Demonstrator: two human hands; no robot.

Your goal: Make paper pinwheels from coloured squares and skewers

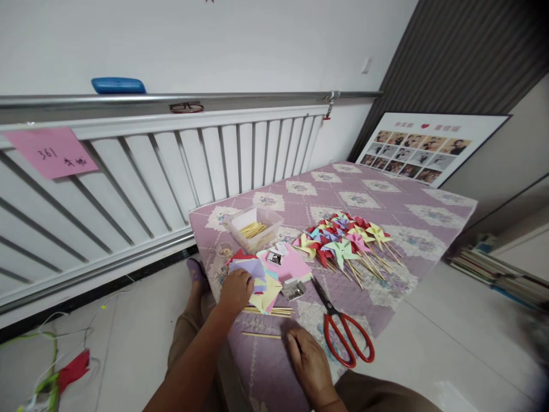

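Observation:
My left hand (pixel 237 290) is over a loose pile of coloured paper pieces, its fingers closed on the edge of a purple paper sheet (pixel 251 267). Yellow paper (pixel 268 293) lies beside and under those fingers. My right hand (pixel 309 360) rests on the cloth with its fingers curled in and nothing visible in them. Just left of its fingertips lies a single thin wooden stick (pixel 261 335). Several more sticks (pixel 274 312) stick out from under the paper. Scissors with red handles (pixel 343 332) lie to the right of my right hand, blades pointing away.
A clear plastic box (pixel 274 222) of wooden sticks (pixel 253 229) stands at the back. Pink sheets (pixel 295 264) and small metal-coloured packets (pixel 294 290) lie mid-table. Finished paper pinwheels (pixel 343 249) are heaped right. A white radiator (pixel 249 154) lines the wall.

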